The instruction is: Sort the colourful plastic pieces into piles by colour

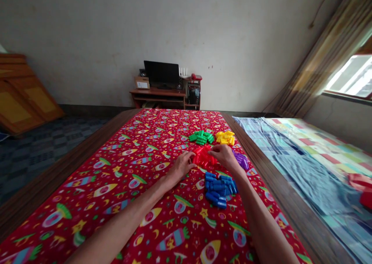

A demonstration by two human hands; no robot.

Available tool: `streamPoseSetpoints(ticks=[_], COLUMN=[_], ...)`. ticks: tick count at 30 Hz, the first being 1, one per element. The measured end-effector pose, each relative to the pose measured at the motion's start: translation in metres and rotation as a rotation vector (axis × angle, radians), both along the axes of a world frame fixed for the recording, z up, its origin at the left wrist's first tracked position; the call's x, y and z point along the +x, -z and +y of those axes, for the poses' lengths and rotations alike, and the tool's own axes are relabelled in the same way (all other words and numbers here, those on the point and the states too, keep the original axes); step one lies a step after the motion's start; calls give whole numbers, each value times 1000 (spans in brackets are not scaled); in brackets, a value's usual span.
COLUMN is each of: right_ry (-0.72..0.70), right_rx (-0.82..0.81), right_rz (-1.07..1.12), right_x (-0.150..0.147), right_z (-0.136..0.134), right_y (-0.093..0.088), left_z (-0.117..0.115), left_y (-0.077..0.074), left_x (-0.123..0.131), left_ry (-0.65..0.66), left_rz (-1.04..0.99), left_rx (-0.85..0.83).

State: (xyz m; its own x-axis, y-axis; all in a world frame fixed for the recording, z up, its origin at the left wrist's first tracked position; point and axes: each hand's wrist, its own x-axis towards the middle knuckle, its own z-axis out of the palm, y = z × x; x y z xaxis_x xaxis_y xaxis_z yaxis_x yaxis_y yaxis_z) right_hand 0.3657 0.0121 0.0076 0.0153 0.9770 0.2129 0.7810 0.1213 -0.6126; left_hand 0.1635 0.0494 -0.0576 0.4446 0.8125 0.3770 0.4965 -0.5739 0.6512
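A pile of small red plastic cylinders (203, 157) lies on the patterned red cloth between my hands. My left hand (182, 164) rests against its left side, thumb and fingers curved apart at the edge. Over its right side, my right hand (223, 155) has its fingertips drawn together at the red pieces; whether one is between them is hard to see. Green cylinders (201, 137) sit just beyond, with yellow ones (225, 137) to their right. Purple cylinders (241, 160) are partly hidden behind my right wrist. Blue cylinders (219, 188) lie nearer me, left of my right forearm.
The red cloth (116, 194) covers a long surface with dark brown wooden edges (279, 178). A bed (308, 159) with patchwork bedding is on the right. Ahead stands a desk (159, 92) with a monitor (162, 74); a wooden cabinet (26, 93) is at left.
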Motion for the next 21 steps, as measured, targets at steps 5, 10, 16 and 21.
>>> streamPoseSetpoints(ticks=[5, 10, 16, 21], right_ry=[175, 307, 353, 303], right_rx=[131, 139, 218, 443], right_rz=[-95, -303, -307, -83], right_x=[-3, -9, -8, -2], right_z=[0, -6, -14, -28], right_y=[14, 11, -15, -47], left_z=[3, 2, -2, -3], left_y=[2, 7, 10, 4], left_x=[0, -5, -10, -26], left_ry=[-51, -29, -60, -90], left_rz=[-20, -31, -19, 43], left_rx=[-5, 45, 80, 132])
